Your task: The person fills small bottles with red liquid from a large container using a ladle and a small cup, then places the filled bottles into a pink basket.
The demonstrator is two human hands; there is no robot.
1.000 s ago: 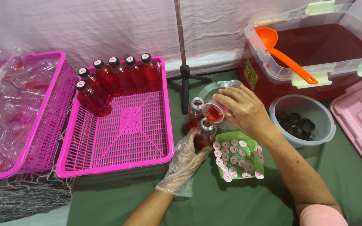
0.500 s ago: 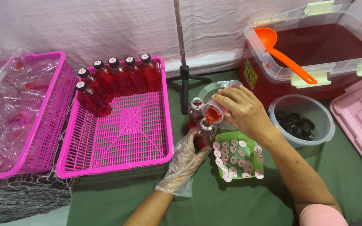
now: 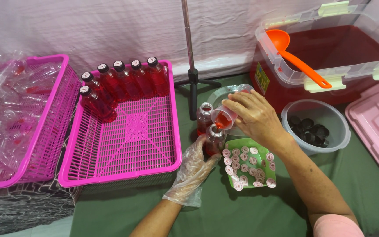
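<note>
Meanwhile, the right hand (image 3: 253,116) is tipping a small clear cup (image 3: 223,118) of red liquid, its fingers curled and pinching around the cup's wall, so that the cup's lip is sitting just over the mouth of a small bottle (image 3: 214,139). The left hand (image 3: 193,170), wearing a thin clear plastic glove, is steadying that bottle from below, its fingers wrapping loosely around the lower part. The bottle is standing upright on the green cloth (image 3: 251,210), between the pink tray (image 3: 128,149) and a green dish (image 3: 255,173) of small round pink-and-white seals. A second open bottle (image 3: 204,115) with red liquid is standing just behind it, beside the pole of a black stand (image 3: 192,83). Six capped red bottles (image 3: 126,83) are lying in a row along the far edge of the pink tray. To the right, a clear bowl (image 3: 330,118) is holding black caps, and a large clear tub (image 3: 330,52) of red liquid is carrying an orange ladle (image 3: 294,57) across its rim. At far left, a pink basket (image 3: 44,131) is holding empty clear bottles.
</note>
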